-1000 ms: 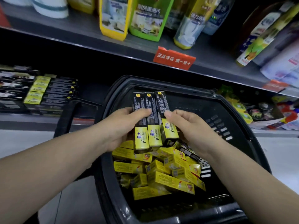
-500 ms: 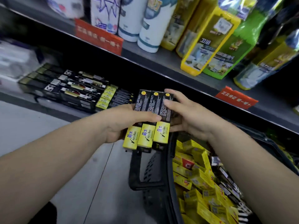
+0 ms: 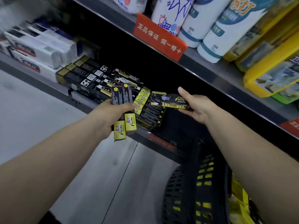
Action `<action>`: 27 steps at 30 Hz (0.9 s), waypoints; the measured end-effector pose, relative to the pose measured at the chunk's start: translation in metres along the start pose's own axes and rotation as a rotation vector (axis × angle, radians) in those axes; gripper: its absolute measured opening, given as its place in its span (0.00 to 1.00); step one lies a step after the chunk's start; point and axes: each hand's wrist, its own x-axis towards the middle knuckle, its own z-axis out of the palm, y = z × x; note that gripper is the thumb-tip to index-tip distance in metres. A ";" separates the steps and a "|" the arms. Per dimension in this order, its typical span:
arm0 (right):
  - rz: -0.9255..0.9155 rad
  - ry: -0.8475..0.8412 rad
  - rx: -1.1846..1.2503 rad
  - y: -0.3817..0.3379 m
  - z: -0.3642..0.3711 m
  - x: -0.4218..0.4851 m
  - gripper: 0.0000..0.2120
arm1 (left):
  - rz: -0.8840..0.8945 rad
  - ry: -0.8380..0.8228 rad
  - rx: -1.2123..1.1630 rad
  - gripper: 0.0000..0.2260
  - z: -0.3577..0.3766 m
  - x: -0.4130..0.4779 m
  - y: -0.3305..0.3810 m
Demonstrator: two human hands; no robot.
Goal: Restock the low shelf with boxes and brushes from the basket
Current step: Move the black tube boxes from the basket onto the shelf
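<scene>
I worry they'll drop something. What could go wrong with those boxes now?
The left hand grips two boxes at once, their yellow ends sticking out below, so one might slip to the floor. The right hand holds one box near the stack at the front edge of the low shelf; a careless push could perhaps knock some off.

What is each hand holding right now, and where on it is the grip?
The left hand grips two black-and-yellow boxes side by side around their middles. The right hand holds a third box, lying sideways, by its right end.
</scene>
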 end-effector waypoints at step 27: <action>-0.058 -0.105 -0.463 0.052 0.034 0.157 0.15 | -0.070 -0.039 0.107 0.18 0.029 0.083 -0.033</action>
